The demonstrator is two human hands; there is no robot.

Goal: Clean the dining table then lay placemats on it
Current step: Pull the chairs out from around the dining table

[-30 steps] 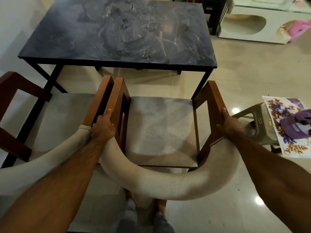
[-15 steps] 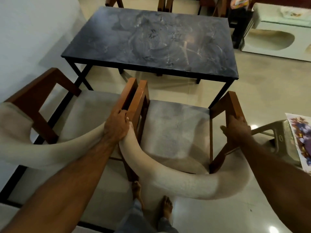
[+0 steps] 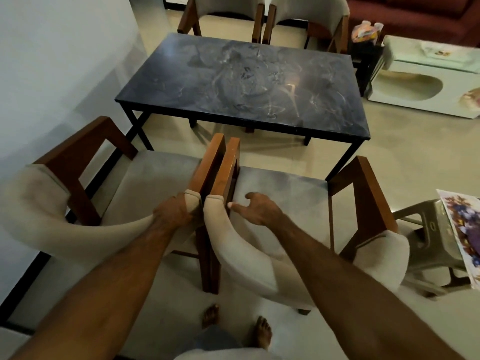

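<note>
The dining table (image 3: 244, 84) has a dark marble top on black legs and stands bare ahead of me. Two wooden armchairs with beige padding sit side by side in front of it. My left hand (image 3: 174, 213) grips the padded back end of the left chair (image 3: 145, 183) where it meets the wooden arm. My right hand (image 3: 257, 211) hovers with fingers spread over the seat of the right chair (image 3: 283, 193), close to its left arm, holding nothing. A floral placemat (image 3: 462, 229) lies on a plastic stool (image 3: 426, 242) at the right edge.
Two more armchairs (image 3: 262, 14) stand at the table's far side. A white wall runs along the left. A low white table (image 3: 420, 81) and a dark red sofa (image 3: 415, 14) are at the back right. My bare feet (image 3: 236, 326) are behind the chairs.
My right hand let go of the right chair's right arm and moved left over its seat. My left hand shifted onto the left chair's back end. The view rose, showing the far chairs.
</note>
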